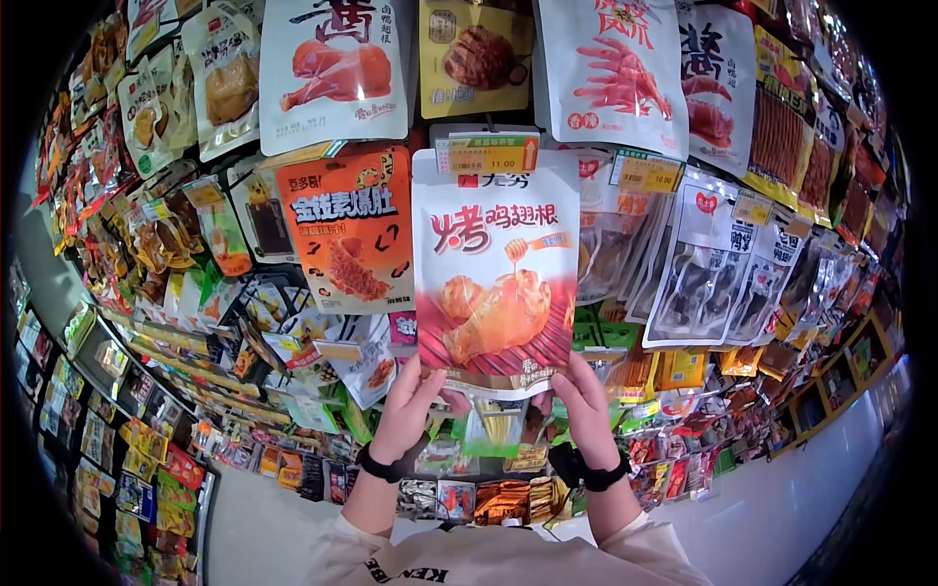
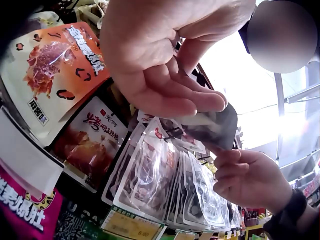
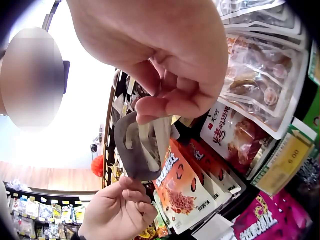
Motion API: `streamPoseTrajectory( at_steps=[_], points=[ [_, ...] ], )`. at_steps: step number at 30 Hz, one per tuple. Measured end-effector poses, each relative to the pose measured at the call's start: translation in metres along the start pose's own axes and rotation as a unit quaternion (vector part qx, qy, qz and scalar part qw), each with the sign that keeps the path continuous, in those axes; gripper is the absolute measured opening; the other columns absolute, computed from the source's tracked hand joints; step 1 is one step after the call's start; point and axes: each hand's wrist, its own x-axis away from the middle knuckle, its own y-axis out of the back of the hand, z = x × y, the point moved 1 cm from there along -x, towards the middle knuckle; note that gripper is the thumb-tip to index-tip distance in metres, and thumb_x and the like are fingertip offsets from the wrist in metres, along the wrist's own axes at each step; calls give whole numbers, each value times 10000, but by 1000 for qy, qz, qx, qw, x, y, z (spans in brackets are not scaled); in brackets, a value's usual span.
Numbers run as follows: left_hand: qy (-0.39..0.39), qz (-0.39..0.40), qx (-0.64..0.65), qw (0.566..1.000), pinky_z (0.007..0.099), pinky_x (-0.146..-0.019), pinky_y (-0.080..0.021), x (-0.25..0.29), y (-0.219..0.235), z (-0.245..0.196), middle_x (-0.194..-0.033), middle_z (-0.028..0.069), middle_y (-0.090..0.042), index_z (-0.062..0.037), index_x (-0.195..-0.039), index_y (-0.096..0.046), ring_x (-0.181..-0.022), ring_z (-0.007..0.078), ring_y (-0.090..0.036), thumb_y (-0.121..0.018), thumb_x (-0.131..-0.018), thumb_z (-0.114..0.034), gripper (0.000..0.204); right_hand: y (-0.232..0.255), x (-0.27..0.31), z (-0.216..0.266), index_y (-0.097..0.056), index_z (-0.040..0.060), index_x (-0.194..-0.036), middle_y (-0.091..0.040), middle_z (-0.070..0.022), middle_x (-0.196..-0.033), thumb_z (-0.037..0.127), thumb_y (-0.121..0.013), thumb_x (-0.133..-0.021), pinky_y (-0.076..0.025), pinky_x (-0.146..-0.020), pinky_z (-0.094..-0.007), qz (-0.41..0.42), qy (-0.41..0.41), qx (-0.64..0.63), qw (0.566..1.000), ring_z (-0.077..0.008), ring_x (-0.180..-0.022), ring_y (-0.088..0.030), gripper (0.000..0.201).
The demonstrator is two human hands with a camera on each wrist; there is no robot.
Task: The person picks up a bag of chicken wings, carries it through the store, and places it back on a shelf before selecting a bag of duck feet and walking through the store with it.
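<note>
Both hands hold a white and red snack pouch (image 1: 496,278) upright, its front with a picture of roasted chicken pieces and a honey dipper. My left hand (image 1: 408,408) pinches the lower left corner, thumb in front. At the lower right corner, my right hand (image 1: 584,402) does the same. The left wrist view catches the pouch's dark grey back (image 2: 223,127) between the two hands. In the right wrist view, the pouch's bottom edge (image 3: 131,152) lies between the fingers of both hands, with pale folds showing. A price tag (image 1: 493,153) overlaps the pouch's top edge in the head view.
Just left of the held pouch hangs an orange pouch (image 1: 347,234). Clear-fronted packs (image 1: 699,259) hang in rows to the right. Larger white pouches (image 1: 335,73) hang above, and a matching chicken pouch (image 2: 92,142) hangs on the rack. Grey floor (image 1: 278,527) shows below.
</note>
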Motion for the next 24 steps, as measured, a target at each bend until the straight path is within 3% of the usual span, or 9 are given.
streamPoseTrajectory(
  at_steps=[24],
  points=[
    [12, 2, 19, 1000, 263, -624, -473, 2, 1, 2, -914, 79, -574, -8, -1178, -388, -717, 148, -601, -387, -928, -126, 276, -7, 6, -5, -400, -15, -1219, -573, -51, -751, 74, -409, -891, -411, -570, -203, -39, 2, -16, 999, -84, -609, -507, 340]
  ],
)
